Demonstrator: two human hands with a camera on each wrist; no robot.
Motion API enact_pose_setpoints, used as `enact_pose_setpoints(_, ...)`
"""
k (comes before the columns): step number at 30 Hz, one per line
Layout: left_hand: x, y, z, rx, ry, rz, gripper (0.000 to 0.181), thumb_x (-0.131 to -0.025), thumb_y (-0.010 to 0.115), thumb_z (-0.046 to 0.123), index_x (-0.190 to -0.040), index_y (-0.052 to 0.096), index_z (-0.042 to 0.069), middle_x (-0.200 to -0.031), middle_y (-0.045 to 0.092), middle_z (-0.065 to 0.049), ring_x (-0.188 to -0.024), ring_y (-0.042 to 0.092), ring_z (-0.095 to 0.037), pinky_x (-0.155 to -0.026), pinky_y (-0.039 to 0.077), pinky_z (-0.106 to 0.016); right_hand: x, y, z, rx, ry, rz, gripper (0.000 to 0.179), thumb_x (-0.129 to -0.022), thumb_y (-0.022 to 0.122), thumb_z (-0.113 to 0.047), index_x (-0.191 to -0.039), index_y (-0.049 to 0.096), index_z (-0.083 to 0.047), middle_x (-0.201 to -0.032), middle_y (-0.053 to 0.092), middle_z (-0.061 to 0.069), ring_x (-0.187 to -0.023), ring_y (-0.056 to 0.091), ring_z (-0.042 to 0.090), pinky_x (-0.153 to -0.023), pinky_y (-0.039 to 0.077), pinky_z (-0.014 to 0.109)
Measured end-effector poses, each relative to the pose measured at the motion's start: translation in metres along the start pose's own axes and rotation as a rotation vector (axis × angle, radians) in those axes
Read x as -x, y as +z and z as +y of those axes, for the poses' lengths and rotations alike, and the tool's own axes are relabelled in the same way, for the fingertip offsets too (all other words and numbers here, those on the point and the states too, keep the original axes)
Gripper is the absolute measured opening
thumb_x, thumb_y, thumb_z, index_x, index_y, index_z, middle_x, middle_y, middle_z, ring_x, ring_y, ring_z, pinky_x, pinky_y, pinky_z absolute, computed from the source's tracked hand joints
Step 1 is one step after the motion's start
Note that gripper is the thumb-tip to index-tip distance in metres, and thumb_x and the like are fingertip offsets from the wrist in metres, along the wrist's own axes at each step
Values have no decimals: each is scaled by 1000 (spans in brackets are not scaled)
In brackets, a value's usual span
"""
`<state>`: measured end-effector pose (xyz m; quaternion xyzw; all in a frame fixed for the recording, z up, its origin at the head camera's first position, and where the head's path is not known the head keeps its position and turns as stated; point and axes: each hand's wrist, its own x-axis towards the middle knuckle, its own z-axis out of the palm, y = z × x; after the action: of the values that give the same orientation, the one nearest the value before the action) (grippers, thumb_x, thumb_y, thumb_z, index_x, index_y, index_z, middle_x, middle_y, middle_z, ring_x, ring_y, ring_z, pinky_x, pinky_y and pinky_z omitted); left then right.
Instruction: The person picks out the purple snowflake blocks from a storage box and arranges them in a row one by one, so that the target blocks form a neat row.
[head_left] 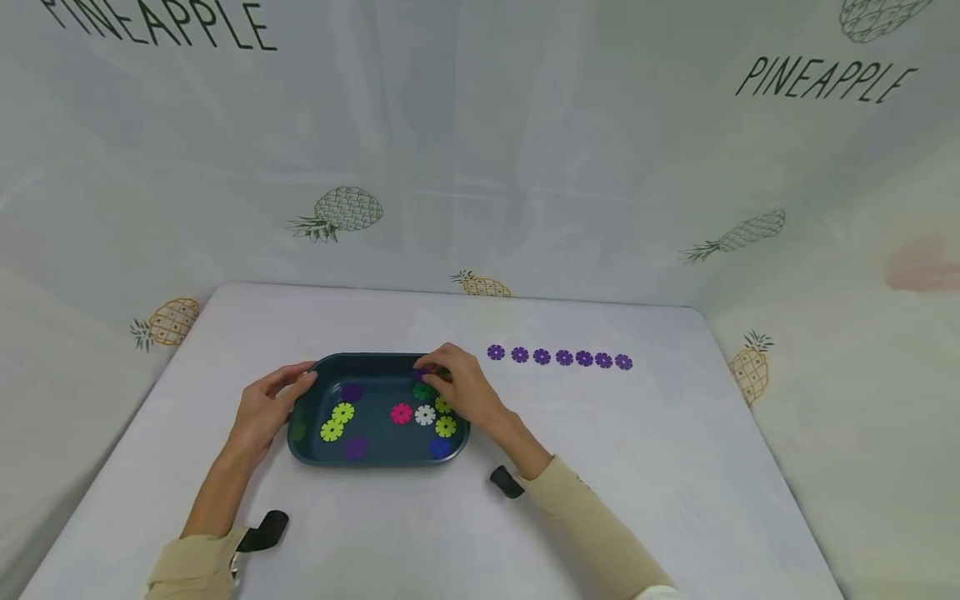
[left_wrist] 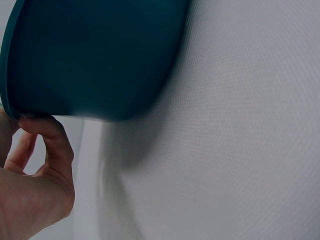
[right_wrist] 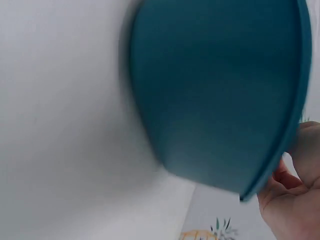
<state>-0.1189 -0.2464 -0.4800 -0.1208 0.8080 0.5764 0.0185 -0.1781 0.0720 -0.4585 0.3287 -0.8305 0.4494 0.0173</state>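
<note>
A dark teal tray stands on the white table with loose flower-shaped discs in it. My left hand grips the tray's left end, thumb over the rim; the left wrist view shows its fingers bent against the tray's outer side. At the tray's far right corner, my right hand reaches over the rim and pinches a purple flower disc between thumb and fingers. Right below it lies a green disc. In the right wrist view the tray wall hides the right fingertips.
Several purple flower discs form a row on the table right of the tray. Inside the tray lie yellow discs, a pink disc, a white disc and a blue disc. A pineapple-print cloth hangs behind the table.
</note>
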Motion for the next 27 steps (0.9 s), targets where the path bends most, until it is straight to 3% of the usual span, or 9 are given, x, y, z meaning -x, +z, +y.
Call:
enact_pose_setpoints(14,0,0,0,4,4,-5,63,-99,64,51,-144,58,7,-134,55,-5,-103,55,-5,-75,54,-20,6,-37,14,19,105,146,20,-96,70,0,-115,75,-3,-108,66,8,-101,65,19,-87,58,30)
enact_pose_setpoints(27,1,1,1,7,2,-3,65,-100,64,50,-145,56,4,-141,51,-10,-104,54,-1,-76,54,-20,21,-72,35,80,100,275,21,-94,72,3,-114,75,-2,-107,66,10,-98,66,23,-85,60,36)
